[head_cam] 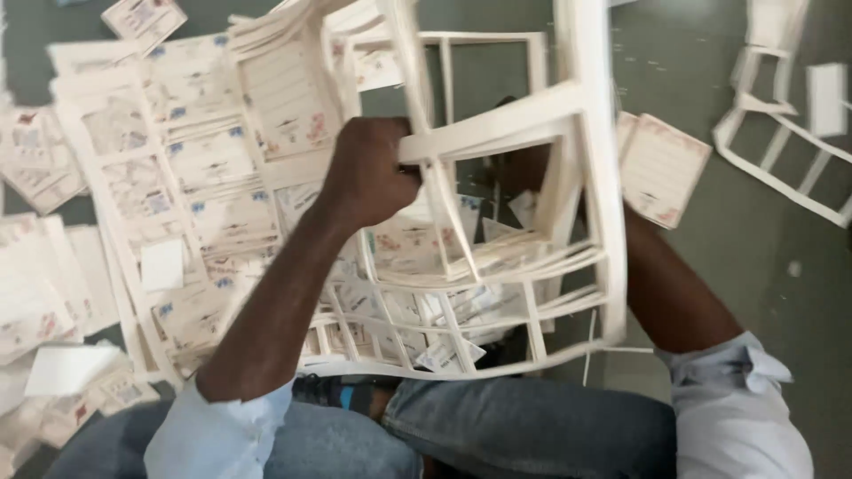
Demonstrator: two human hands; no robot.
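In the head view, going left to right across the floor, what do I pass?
Loose printed cards → stacked card sheets → left hand gripping the white cut-out paper frames → single lined card → discarded frame strips.

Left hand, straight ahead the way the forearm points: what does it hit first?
Likely the loose printed card just beyond the left hand, which is gripping the white paper lattice. Depth is unclear.

A grey-green floor (754,239) fills the background under soft, even light. Printed cards (177,160) lie scattered over it on the left, and white cut-out paper frames (781,168) lie at the right.
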